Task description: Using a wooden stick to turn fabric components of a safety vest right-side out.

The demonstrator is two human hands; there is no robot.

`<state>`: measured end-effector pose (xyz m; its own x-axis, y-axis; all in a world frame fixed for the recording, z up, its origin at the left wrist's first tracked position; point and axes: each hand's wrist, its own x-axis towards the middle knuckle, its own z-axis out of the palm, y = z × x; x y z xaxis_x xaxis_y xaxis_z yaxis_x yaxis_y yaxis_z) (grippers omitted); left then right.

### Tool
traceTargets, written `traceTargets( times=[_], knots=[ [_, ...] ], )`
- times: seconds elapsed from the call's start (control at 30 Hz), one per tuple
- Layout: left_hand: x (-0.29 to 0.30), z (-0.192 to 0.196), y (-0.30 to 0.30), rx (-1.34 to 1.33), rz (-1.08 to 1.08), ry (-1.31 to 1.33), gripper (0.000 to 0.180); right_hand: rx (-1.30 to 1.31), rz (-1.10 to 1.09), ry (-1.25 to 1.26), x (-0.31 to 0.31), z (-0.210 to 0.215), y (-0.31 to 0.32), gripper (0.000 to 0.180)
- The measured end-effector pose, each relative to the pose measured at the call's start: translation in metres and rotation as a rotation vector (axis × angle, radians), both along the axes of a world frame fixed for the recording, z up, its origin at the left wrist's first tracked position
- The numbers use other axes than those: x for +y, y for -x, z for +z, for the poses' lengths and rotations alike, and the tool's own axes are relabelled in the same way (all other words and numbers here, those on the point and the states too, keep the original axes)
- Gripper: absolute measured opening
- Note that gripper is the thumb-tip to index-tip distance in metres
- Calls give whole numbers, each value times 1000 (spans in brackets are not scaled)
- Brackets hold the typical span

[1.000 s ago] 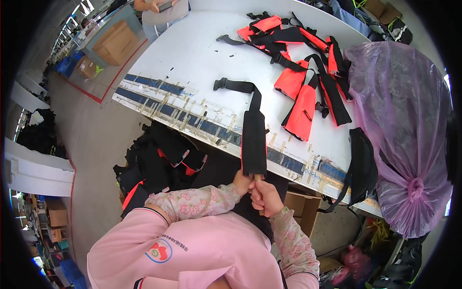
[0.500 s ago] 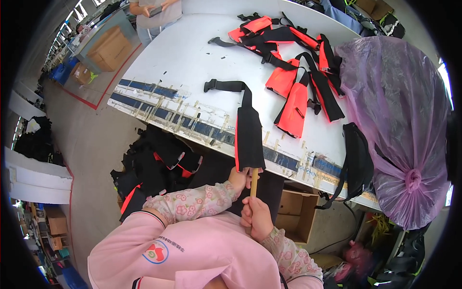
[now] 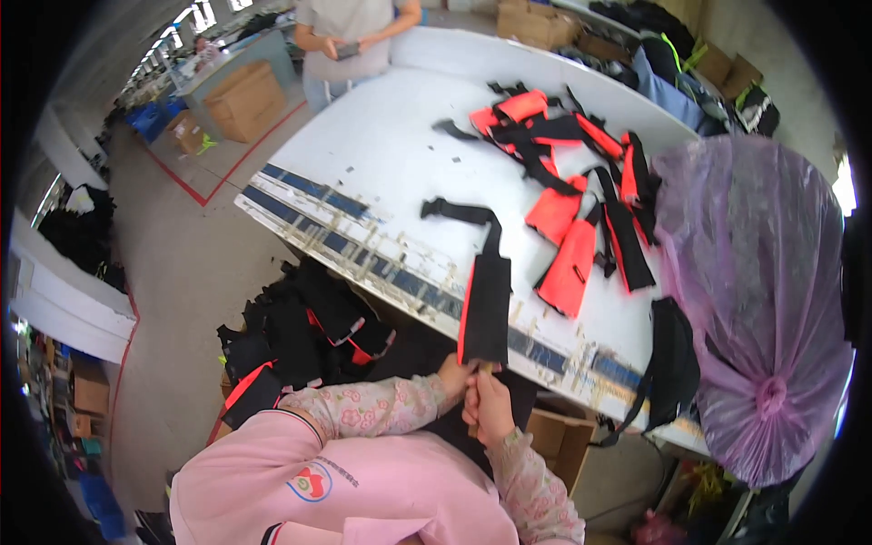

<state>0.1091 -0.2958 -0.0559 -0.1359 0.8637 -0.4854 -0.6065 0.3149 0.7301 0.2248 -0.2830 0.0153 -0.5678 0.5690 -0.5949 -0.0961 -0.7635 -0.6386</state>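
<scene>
Hands, bare and close together, meet just in front of the person's pink shirt. The right hand is closed in a fist around a thin tan stick, whose upper end shows above the knuckles. Just beside it, the left hand has its fingers bent at the near end of a long black-and-coral fabric piece, seemingly pinching it; the fingertips are partly hidden. Beyond both hands, this piece stretches straight away across the taped near edge of a white table. From its far end a black strap runs on, then bends left to a blurred dark tip. Farther out and to the right of the hands lies a loose pile of similar coral and black pieces. Nearer, right of the right hand, a black pouch rests at the table's edge, with a large, knotted purple plastic bag next to it. Left of the left hand, below the tabletop, is a heap of black pieces. Well beyond the hands, across the table, a co-worker holds a small dark object.
</scene>
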Motion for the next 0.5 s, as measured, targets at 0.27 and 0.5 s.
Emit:
traceTargets(
  times=[0.27, 0.5],
  knots=[
    [58, 43, 67, 223, 112, -245, 26, -555, 184, -918, -7, -2, -111, 26],
    [71, 23, 72, 63, 91, -199, 28, -1023, 143, -1505, 75, -9, -150, 20]
  ],
)
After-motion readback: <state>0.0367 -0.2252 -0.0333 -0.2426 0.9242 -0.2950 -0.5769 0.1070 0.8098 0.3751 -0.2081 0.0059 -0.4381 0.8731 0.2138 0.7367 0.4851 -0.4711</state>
